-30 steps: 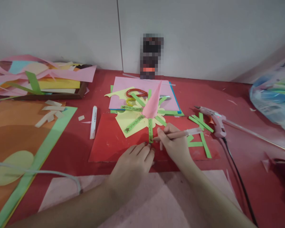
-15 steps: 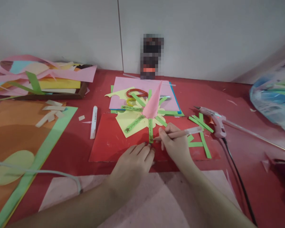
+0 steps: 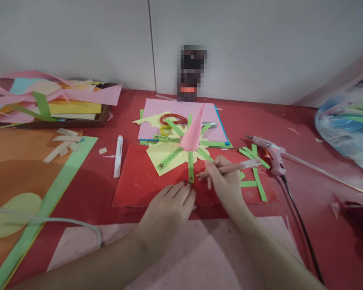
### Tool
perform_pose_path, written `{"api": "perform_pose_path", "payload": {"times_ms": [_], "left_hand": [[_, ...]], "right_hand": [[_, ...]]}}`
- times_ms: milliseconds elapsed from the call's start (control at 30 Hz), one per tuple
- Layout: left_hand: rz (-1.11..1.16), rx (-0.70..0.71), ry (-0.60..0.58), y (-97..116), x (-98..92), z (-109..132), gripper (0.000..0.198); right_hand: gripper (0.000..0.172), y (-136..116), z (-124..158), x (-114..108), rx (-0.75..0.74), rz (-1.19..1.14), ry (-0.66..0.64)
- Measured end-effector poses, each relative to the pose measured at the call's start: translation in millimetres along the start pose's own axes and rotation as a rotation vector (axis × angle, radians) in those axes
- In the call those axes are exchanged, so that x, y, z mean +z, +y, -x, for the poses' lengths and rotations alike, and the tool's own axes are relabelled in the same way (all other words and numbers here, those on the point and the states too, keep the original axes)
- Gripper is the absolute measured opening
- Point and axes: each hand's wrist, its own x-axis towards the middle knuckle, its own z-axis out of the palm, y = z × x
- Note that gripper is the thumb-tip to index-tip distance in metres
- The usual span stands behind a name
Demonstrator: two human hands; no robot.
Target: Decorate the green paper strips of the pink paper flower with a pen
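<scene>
My right hand (image 3: pixel 225 179) is closed around a pink pen (image 3: pixel 230 168), its tip just right of a green paper strip (image 3: pixel 190 169) that bears dark curls and a star. My left hand (image 3: pixel 169 203) lies palm down with its fingers extended, fingertips at the strip's near end; its thumb is partly hidden. The strip belongs to a paper piece with a tall pink paper cone (image 3: pixel 192 133) on a pale yellow scalloped base (image 3: pixel 205 153), green strips radiating around it. Two other strips on the left also carry dark drawings. All of this rests partly on a red board (image 3: pixel 139 183).
Red-handled scissors (image 3: pixel 174 118) lie behind on pink paper (image 3: pixel 157 108). A white marker (image 3: pixel 118 157) is to the left. On the right are loose green strips (image 3: pixel 260 185) and a corded glue gun (image 3: pixel 270 153). A tray (image 3: pixel 104 117) of paper scraps stands far left.
The pen tip has lifted off the star at the strip's end and shifted slightly right with my right hand. My left hand stays at the strip. The view has shifted slightly.
</scene>
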Motion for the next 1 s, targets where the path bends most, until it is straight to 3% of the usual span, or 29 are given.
{"api": "perform_pose_path", "payload": {"times_ms": [133,267,500,600,767,867,1000], "left_hand": [[0.007,-0.014,-0.004,1,-0.5,0,0.019],[0.014,-0.020,-0.033,0,-1.9,-1,0.019],[0.229,-0.059,-0.061,-10,-4.0,-8,0.023],[0.253,-0.097,-0.049,-13,-4.4,-11,0.023],[0.143,-0.234,-0.070,-16,-0.9,-10,0.031],[0.072,-0.250,-0.119,-15,2.7,-8,0.039],[0.029,-0.240,-0.152,-15,5.4,-7,0.041]], "right_hand": [[0.029,3,-2,-1,0.018,-0.125,0.062],[0.029,1,-1,-1,-0.002,-0.092,0.046],[0.019,-6,-9,-17,-0.132,0.159,0.283],[0.019,0,-17,-26,-0.231,0.227,0.310],[0.012,11,-21,-29,-0.340,0.485,0.165],[0.015,13,-19,-25,-0.361,0.659,0.138],[0.019,15,-17,-22,-0.404,0.726,0.091]]}}
